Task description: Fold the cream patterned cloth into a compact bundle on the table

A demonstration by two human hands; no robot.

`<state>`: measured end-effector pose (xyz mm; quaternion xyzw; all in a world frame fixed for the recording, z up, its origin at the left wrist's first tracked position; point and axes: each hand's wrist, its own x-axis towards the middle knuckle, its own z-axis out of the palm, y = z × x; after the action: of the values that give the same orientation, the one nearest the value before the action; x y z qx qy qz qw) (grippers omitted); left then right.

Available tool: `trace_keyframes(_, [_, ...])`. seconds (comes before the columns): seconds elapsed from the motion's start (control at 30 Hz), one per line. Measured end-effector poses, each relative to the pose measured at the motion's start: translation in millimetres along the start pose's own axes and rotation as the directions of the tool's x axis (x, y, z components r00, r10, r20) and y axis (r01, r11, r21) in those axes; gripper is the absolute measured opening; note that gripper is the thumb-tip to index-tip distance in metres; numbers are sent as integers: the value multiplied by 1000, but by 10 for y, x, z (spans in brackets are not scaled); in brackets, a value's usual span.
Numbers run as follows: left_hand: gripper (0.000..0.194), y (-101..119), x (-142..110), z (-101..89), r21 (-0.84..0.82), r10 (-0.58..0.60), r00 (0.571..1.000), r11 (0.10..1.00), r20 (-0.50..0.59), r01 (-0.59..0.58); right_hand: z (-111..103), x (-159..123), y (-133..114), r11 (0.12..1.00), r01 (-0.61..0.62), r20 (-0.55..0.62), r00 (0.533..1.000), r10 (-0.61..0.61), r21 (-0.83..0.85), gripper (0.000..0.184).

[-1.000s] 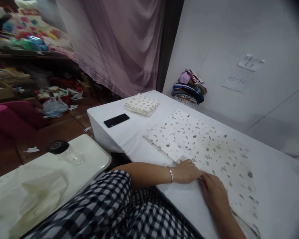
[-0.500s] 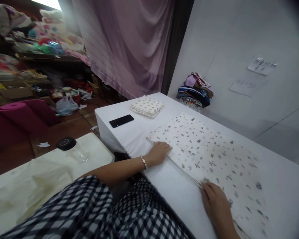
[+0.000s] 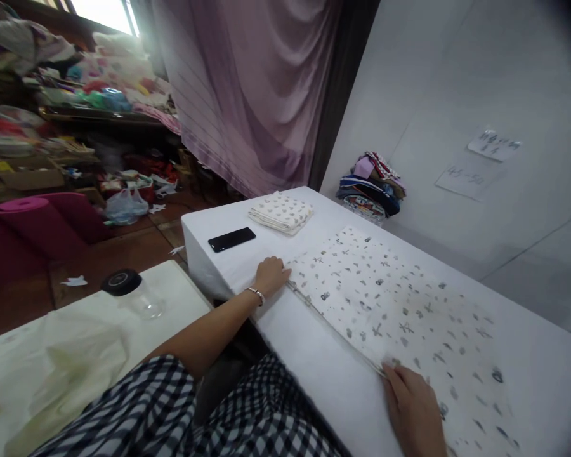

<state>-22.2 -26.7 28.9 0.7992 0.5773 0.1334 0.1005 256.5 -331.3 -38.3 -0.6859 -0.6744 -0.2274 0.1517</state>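
While left grip (image 3: pixel 271 277) touches its corner, printed cloth (image 3: pixel 390 304) extends rightward.

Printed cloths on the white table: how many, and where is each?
2: a folded cloth near the phone, and a spread cloth with the left hand and right hand at its near edge. Folds may hide more.
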Motion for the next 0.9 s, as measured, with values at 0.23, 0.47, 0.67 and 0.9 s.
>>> trace_keyframes(0.23, [18,83,117,-7,-201,-109,984,970,141,136,39,-7,31,999,30,-20,999,-30,14,35])
trace_keyframes(0.47, [17,-71,126,-68,-236,-127,987,961,95,146,20,11,-29,996,49,-29,998,-47,70,28])
trace_keyframes(0.67, [21,-138,82,-55,-226,-93,993,968,66,106,-3,68,-70,991,76,-31,997,-73,108,29])
trace_keyframes(0.9, [26,-141,54,-59,-204,-106,994,973,8,105,-30,97,-100,988,57,-50,997,-50,142,30])
